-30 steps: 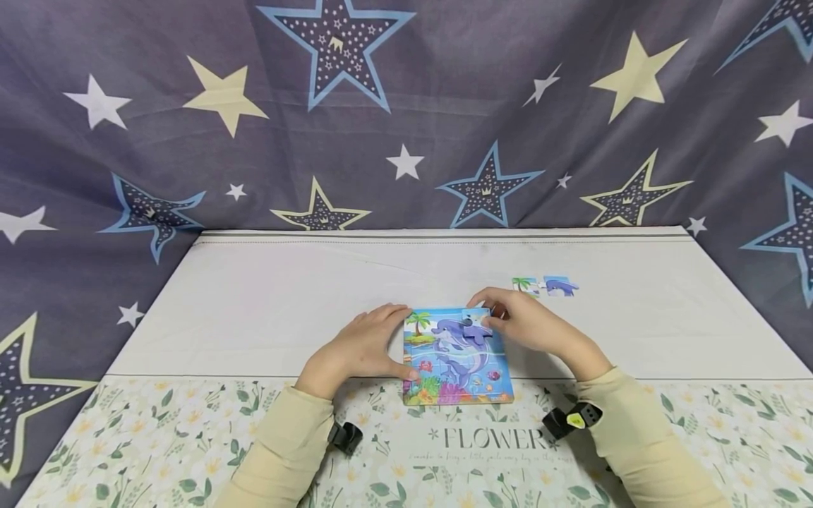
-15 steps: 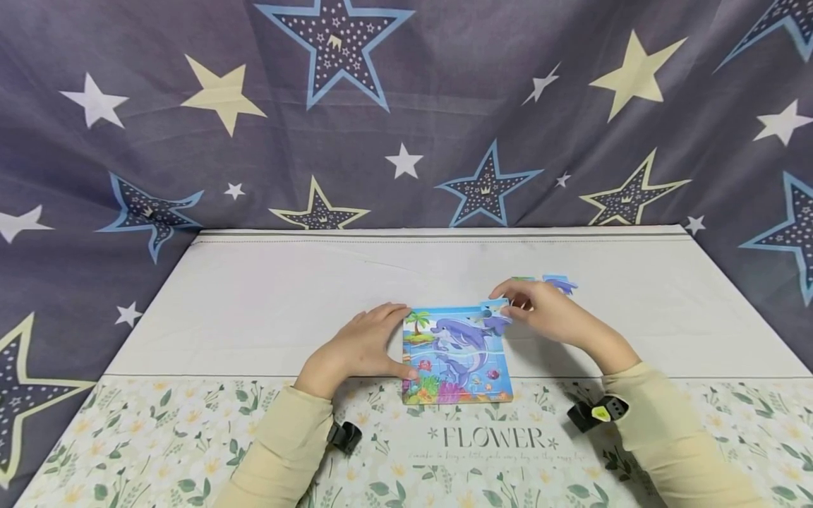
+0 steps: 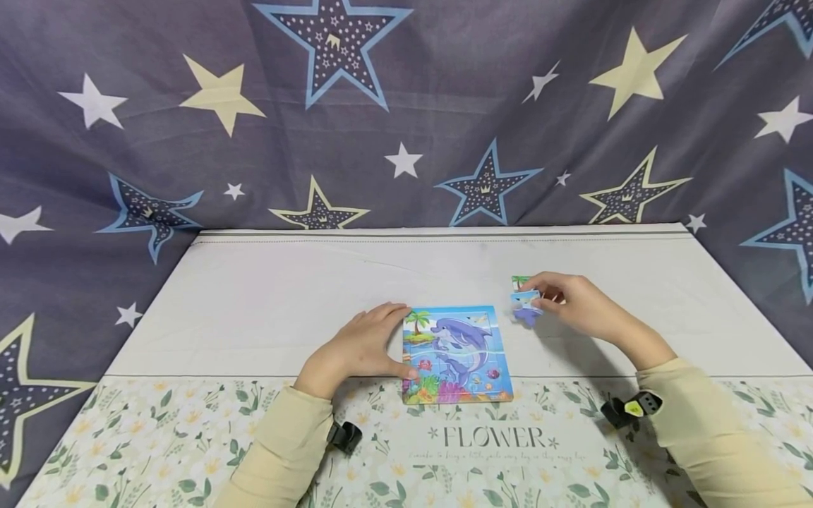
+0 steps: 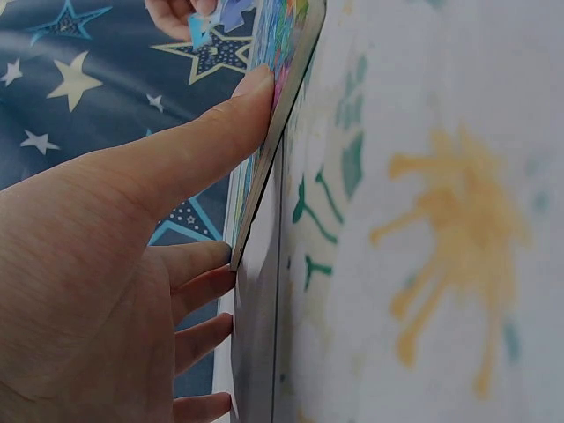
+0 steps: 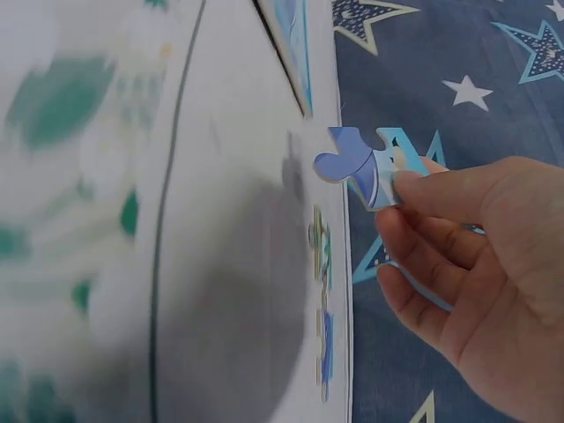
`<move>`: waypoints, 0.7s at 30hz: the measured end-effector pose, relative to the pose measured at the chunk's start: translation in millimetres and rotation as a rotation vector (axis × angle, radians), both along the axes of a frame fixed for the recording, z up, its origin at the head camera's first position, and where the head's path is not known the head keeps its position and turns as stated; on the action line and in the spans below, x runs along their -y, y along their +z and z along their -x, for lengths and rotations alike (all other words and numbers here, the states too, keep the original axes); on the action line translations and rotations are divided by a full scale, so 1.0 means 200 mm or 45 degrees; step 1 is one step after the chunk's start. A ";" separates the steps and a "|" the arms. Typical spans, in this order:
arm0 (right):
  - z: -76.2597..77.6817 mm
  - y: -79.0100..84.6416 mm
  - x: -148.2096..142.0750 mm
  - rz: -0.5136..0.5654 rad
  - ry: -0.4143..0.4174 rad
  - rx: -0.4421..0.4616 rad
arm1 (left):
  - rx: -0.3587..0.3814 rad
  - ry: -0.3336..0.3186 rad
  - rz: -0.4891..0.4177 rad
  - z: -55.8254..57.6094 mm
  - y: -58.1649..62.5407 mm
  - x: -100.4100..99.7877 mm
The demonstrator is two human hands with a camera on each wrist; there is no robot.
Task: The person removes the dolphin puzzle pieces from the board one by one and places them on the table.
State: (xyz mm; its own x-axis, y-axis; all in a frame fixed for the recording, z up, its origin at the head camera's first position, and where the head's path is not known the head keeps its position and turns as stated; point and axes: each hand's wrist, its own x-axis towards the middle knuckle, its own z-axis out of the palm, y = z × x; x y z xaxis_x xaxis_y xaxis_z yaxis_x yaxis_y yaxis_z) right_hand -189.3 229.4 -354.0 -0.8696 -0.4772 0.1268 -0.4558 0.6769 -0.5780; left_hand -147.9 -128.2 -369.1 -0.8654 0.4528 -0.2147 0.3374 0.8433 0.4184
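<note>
My right hand (image 3: 587, 303) pinches a jigsaw puzzle piece (image 3: 526, 307) between thumb and fingers, above the white cloth to the right of the dolphin puzzle (image 3: 460, 356). Blue sky and purple dolphin show on this piece, and the right wrist view catches its knobbed outline (image 5: 357, 167). With fingers spread, my left hand (image 3: 358, 346) rests along the puzzle's left edge. Its thumb (image 4: 238, 115) presses the face near the lower left, and the index fingertip touches the edge near the upper left corner. Behind my right hand, a loose palm-tree piece (image 3: 519, 282) is partly hidden.
Two loose pieces lie flat on the white cloth (image 3: 305, 296), seen nearly edge-on in the right wrist view; the farther one is the dolphin piece (image 5: 326, 352). A floral mat (image 3: 190, 437) covers the front. A dark star-patterned curtain (image 3: 444, 85) hangs behind.
My right hand has lifted the piece off the puzzle's upper right and carried it right, towards the loose pieces, which it now partly covers. My left hand has stayed in place.
</note>
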 end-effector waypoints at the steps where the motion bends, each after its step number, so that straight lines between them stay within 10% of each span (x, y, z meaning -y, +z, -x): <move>1: 0.00 0.00 -0.01 -0.006 -0.005 -0.007 | 0.000 0.000 0.000 0.00 0.00 0.00; 21: 0.07 -0.04 -0.26 -0.043 -0.172 -0.094 | -0.003 -0.002 -0.011 0.00 0.00 0.00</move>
